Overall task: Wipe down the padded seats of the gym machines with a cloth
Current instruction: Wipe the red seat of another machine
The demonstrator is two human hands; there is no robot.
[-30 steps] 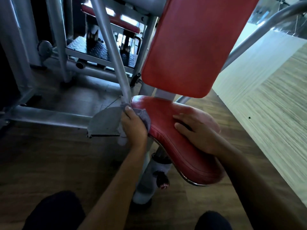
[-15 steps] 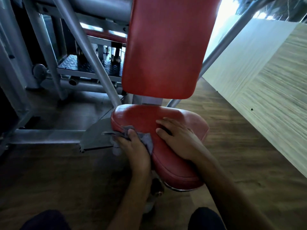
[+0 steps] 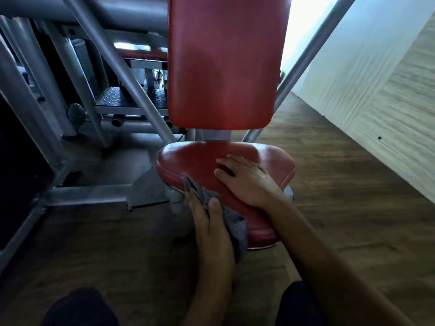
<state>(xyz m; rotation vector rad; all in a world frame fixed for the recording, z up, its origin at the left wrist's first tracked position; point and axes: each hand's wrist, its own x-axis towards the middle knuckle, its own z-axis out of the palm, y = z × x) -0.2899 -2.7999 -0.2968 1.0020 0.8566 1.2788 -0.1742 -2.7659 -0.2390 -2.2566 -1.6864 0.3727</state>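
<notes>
A red padded seat [image 3: 195, 161] sits low in the middle of the view, with a tall red back pad [image 3: 223, 67] upright behind it. My left hand [image 3: 209, 222] holds a grey cloth [image 3: 235, 229] against the seat's left front side, thumb over the fabric. Part of the cloth sticks out past my fingertips near the seat's left edge. My right hand [image 3: 247, 182] lies flat on top of the seat with its fingers spread and straight, holding nothing.
Grey steel frame tubes [image 3: 122, 67] slant across the left, with a base bar [image 3: 89, 196] on the wooden floor. A diamond-plate step [image 3: 127, 97] lies further back. A pale panelled wall [image 3: 376, 90] runs along the right. My dark knees fill the bottom edge.
My left hand has slid the cloth from the seat's far left corner down along its side toward the front. My right hand stayed on the seat top. The view shifted to face the seat.
</notes>
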